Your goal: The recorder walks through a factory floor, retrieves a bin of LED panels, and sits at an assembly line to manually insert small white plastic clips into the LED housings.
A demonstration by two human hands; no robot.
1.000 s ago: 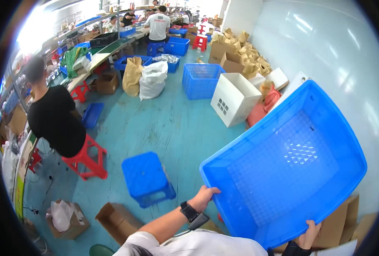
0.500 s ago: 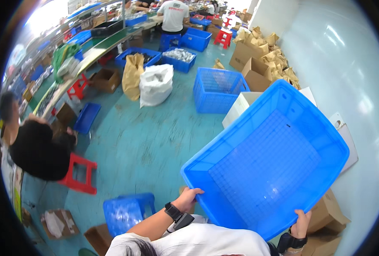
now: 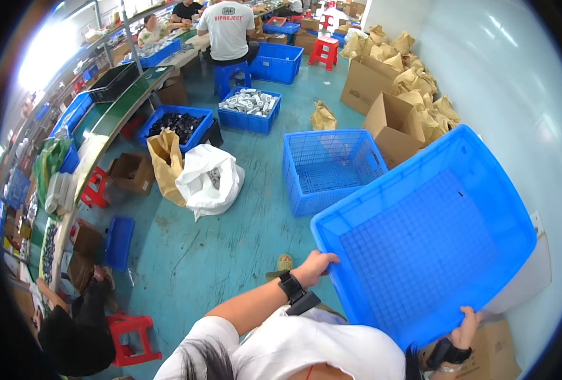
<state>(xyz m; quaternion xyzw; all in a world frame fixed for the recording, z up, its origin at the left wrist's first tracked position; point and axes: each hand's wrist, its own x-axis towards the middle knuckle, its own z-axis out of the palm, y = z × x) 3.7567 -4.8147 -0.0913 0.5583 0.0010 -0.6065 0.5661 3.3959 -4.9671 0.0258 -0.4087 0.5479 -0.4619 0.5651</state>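
I carry a large blue plastic bin (image 3: 357,237) in front of me on the right, tilted so that its inside faces me. Only a small dark speck shows on its gridded floor. My left hand (image 3: 316,267) is closed on the bin's left rim, with the thumb over the edge. At the near right corner my right hand (image 3: 466,327) grips the rim too. Each wrist wears a black strapped device. Just beyond the bin, a blue mesh-sided crate (image 3: 322,206) stands on the floor.
Ahead lie a white sack (image 3: 211,183), a brown paper bag (image 3: 164,166) and blue bins of black parts (image 3: 174,126) and white parts (image 3: 249,103). Cardboard boxes (image 3: 395,126) line the right wall. A person in black (image 3: 75,335) sits near a red stool (image 3: 132,339) at left.
My view has moved forward, so the sack, crate and parts bins appear nearer. The blue bin has shifted right in view, still held by both hands. The blue stool has left the view.
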